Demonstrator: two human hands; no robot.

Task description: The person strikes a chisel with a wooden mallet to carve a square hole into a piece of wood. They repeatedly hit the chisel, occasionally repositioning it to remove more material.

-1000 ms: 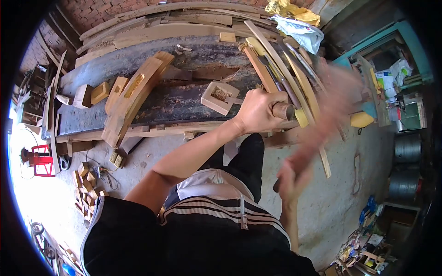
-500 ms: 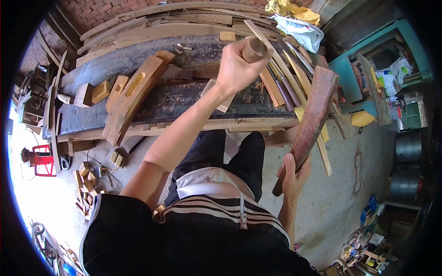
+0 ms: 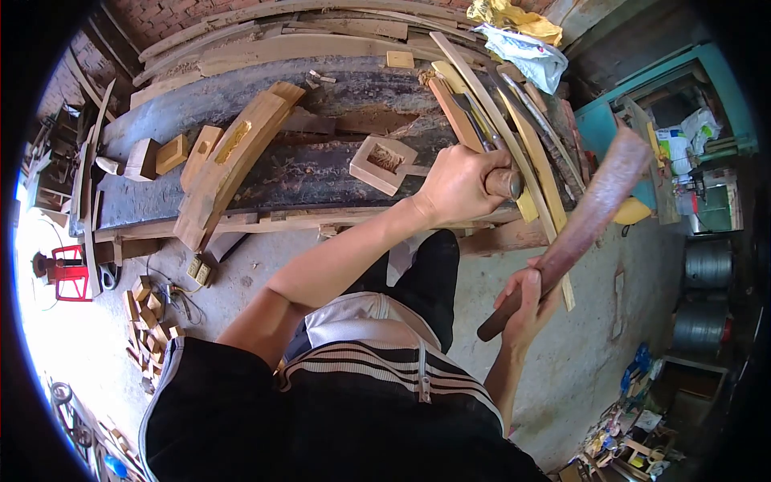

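Observation:
My left hand (image 3: 464, 186) is closed around a chisel, with its round wooden handle (image 3: 504, 184) sticking out past the thumb. The hand covers most of the tool. Just left of that hand, a pale wood block (image 3: 368, 169) with a square hollow full of shavings lies on the bench. My right hand (image 3: 530, 309) grips the lower end of a reddish-brown wooden mallet (image 3: 590, 205), shaped like a club and tilted up to the right. Slim tools (image 3: 479, 122) with metal shafts lie behind my left hand, their lower ends hidden by it.
A dark, worn workbench (image 3: 305, 173) spans the front, bearing a long mortised beam (image 3: 238, 161) and small blocks (image 3: 171, 154). Long wooden strips (image 3: 514, 128) overhang its right edge. Offcuts (image 3: 147, 325) are piled on the floor at left. A plastic bag (image 3: 526, 60) sits at the back right.
My left hand has come down and right with the chisel, uncovering the hollowed block. The mallet has swung its upper end to the right, and my right hand has shifted slightly right.

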